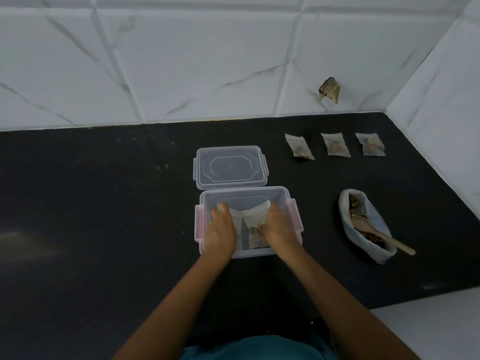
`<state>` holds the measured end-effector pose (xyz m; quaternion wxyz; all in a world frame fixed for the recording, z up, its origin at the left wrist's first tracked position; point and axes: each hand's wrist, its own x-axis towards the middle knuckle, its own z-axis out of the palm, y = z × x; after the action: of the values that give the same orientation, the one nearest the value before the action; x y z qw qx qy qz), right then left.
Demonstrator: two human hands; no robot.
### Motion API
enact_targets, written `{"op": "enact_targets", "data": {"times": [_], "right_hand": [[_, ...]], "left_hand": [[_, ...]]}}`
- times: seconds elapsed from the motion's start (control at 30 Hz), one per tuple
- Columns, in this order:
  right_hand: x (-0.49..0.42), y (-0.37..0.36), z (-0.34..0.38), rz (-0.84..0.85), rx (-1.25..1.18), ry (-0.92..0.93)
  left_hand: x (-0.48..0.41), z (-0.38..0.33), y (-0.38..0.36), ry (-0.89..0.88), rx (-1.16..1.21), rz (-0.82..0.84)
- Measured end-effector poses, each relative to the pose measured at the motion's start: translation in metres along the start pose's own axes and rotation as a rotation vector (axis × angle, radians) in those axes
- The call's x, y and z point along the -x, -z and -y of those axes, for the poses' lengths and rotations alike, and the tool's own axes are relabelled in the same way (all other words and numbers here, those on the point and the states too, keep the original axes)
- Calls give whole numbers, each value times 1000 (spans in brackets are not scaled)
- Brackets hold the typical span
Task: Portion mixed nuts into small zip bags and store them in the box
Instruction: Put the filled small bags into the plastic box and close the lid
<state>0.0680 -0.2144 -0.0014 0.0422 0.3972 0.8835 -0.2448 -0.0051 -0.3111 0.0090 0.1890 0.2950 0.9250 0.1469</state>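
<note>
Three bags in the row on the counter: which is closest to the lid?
The leftmost bag, beside the lid; the middle bag and rightmost bag lie nearer the side wall.

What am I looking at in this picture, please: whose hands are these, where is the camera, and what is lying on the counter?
There is no machine here. A person works with bare hands, and the single picture comes from a camera worn on their head, looking forward and down. The left hand and right hand reach into a clear plastic box and lie on small zip bags of nuts inside it. Whether the fingers pinch the bags I cannot tell. The lid lies just behind the box on the black counter. Farther right, three more filled bags lie in a row, apart from each other. Nearer the person, an open sack of nuts has a wooden spoon resting in it.
</note>
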Motion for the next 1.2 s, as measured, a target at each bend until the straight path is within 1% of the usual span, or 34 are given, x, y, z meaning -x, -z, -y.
{"op": "enact_targets", "data": {"times": [0.07, 0.1, 0.2, 0.3, 0.33, 0.37, 0.43, 0.5, 0.6, 0.67, 0.8, 0.9, 1.03, 1.13, 1.2], "right_hand": [[3, 3, 4, 19, 75, 25], [3, 5, 4, 25, 134, 34], [4, 12, 6, 19, 257, 12], [1, 20, 13, -19, 356, 26], [-2, 20, 14, -9, 349, 46], [-4, 18, 16, 10, 325, 91], [-8, 11, 18, 113, 290, 161], [-9, 6, 16, 186, 295, 189], [-10, 2, 11, 199, 365, 218], [-11, 2, 9, 207, 374, 230], [-12, 5, 9, 245, 352, 238], [-10, 13, 9, 254, 252, 221], [-6, 44, 10, 219, 52, 193], [-8, 72, 3, 139, -38, 182], [-14, 90, -8, 74, -57, 171]], "left_hand": [[3, 3, 1, -26, -94, 24], [5, 2, 1, -32, -184, 56], [7, 1, 3, -83, -419, 43], [0, 0, 3, -57, -373, 2], [-2, 0, 3, -66, -336, -2], [-3, 0, 2, -86, -315, 21], [-8, 2, 2, -132, -273, 86], [-11, 5, 1, -143, -260, 137], [-13, 7, -1, -129, -271, 165], [-13, 7, -2, -127, -276, 149], [-13, 7, -4, -129, -257, 143], [-14, 4, 2, -126, -231, 149], [-13, -15, 21, -168, -125, 74], [-15, -39, 36, -185, -5, -38], [-20, -58, 42, -180, 24, -138]]}}
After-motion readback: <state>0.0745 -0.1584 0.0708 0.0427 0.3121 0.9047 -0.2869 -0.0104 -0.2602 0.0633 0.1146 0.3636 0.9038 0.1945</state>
